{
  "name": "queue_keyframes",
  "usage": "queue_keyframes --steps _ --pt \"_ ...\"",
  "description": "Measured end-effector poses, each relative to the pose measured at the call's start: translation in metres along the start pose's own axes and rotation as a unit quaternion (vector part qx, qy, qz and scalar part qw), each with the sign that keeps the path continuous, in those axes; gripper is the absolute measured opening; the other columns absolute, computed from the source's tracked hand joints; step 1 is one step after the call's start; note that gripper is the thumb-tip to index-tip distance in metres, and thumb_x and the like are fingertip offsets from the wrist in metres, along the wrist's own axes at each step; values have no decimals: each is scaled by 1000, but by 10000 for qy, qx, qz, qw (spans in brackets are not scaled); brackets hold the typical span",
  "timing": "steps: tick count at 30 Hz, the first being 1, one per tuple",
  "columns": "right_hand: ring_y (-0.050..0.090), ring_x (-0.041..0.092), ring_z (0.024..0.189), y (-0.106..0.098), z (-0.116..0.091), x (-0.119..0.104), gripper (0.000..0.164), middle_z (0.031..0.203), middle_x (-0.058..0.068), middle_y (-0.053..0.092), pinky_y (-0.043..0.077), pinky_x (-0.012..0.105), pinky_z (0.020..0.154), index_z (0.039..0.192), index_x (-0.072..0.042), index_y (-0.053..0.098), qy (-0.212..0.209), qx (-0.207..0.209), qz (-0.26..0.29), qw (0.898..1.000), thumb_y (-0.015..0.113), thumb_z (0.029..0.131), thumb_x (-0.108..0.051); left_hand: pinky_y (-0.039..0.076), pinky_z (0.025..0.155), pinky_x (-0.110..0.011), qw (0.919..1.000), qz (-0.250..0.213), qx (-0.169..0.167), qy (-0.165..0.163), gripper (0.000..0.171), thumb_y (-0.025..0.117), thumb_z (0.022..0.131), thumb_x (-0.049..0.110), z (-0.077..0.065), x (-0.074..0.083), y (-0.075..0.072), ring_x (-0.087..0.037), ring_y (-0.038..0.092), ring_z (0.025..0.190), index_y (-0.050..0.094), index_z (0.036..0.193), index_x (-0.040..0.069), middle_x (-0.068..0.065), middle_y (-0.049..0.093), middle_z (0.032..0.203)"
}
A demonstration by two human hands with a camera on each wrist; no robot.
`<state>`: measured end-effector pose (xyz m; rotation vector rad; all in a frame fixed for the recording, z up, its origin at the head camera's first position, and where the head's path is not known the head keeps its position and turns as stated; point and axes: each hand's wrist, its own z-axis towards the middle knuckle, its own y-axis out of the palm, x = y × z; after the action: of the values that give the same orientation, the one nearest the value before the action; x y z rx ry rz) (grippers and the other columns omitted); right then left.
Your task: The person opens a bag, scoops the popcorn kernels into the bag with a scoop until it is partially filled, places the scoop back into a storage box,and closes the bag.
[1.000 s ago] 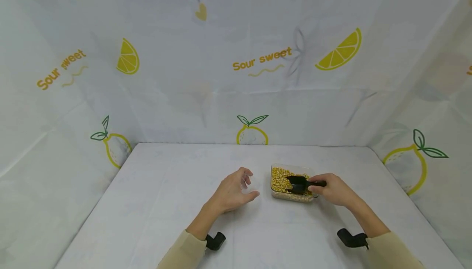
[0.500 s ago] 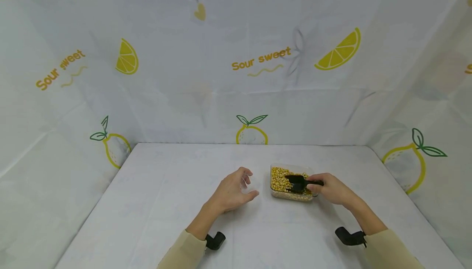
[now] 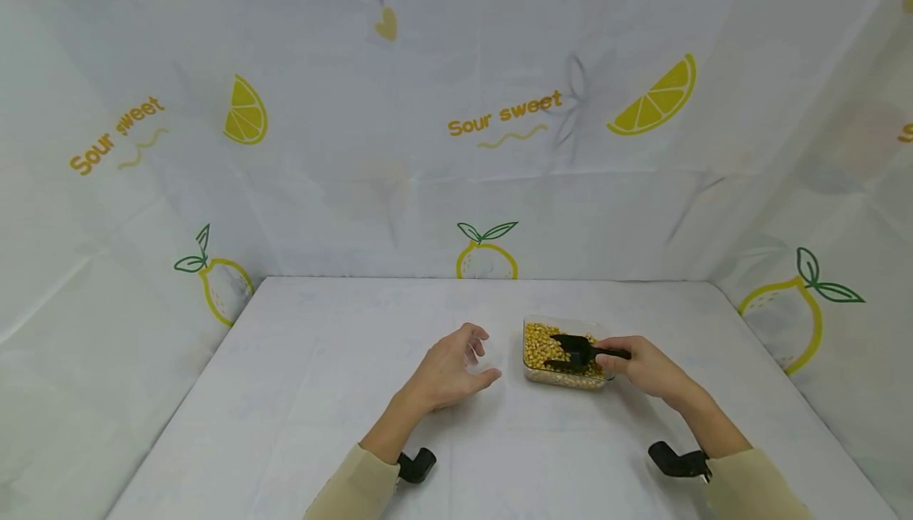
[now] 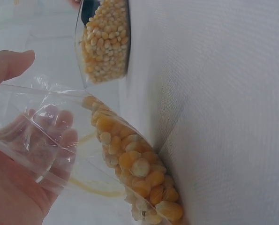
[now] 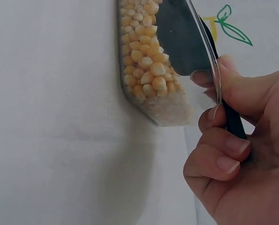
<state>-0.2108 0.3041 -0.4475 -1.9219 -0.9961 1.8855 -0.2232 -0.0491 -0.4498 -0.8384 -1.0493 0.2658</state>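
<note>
A clear rectangular box (image 3: 563,381) of yellow corn kernels (image 3: 540,346) stands right of centre on the table. Over it, my right hand (image 3: 645,365) grips the handle of a black scoop (image 3: 574,347), whose blade lies low among the kernels. From the right wrist view, the scoop handle (image 5: 233,119) runs between thumb and curled fingers, close to the box rim. My left hand (image 3: 449,369) is curved round a clear see-through container (image 4: 83,154) left of the box. Kernels (image 4: 139,166) fill its bottom, and my fingers show through its wall.
A white cloth covers the table (image 3: 321,393). Behind it and at both sides rise white sheets (image 3: 321,147) printed with lemons. Black wrist devices (image 3: 417,466) sit by both sleeves.
My right hand has shifted slightly left and back right with the scoop, which has tilted a little over the kernels. The left hand stays where it was.
</note>
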Motion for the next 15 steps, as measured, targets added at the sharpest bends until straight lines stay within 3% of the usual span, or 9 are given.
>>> queue_keyframes --steps 2,5,6,8,11,13,15 --pt "52 49 126 0 -1 0 53 138 32 54 46 59 96 139 10 54 17 49 65 10000 60 104 -30 48 76 -28 10000 8 13 -14 54 78 87 36 0 1 0 -18 63 90 56 127 6 -7 67 104" --pt "62 36 101 2 -3 -1 54 131 28 60 51 45 80 140 11 52 101 124 333 9993 60 104 -29 48 76 -28 10000 14 17 -18 54 78 87 35 0 1 -1 -18 63 90 56 127 6 -7 67 104" --pt "61 29 88 2 -3 0 55 122 25 63 50 40 73 140 12 51 121 134 461 9988 61 104 -28 48 76 -28 10000 22 20 -16 54 78 88 35 0 1 -1 -18 63 89 56 127 6 -7 67 104" --pt "47 16 64 2 -4 1 55 95 16 64 42 35 60 141 13 48 150 125 742 9970 61 104 -25 48 75 -28 10000 17 18 5 54 78 87 35 0 0 0 -18 63 89 56 127 6 -7 67 104" --pt "26 11 52 2 -3 4 55 67 -1 42 35 34 54 142 15 46 127 75 1157 9932 60 104 -22 48 75 -28 10000 15 26 16 54 78 87 35 0 0 0 -17 63 88 57 127 6 -6 67 103" --pt "21 11 52 1 -2 6 55 61 -5 29 33 33 52 142 16 44 78 25 1359 9907 60 104 -20 48 75 -28 10000 12 32 14 54 78 87 35 0 0 0 -17 63 88 57 126 6 -6 66 103" --pt "19 12 52 1 -2 9 54 59 -6 27 31 32 52 142 17 44 28 -10 1499 9887 60 104 -18 48 75 -28 10000 25 46 23 53 79 87 35 0 0 0 -15 62 87 57 126 6 -6 66 102"
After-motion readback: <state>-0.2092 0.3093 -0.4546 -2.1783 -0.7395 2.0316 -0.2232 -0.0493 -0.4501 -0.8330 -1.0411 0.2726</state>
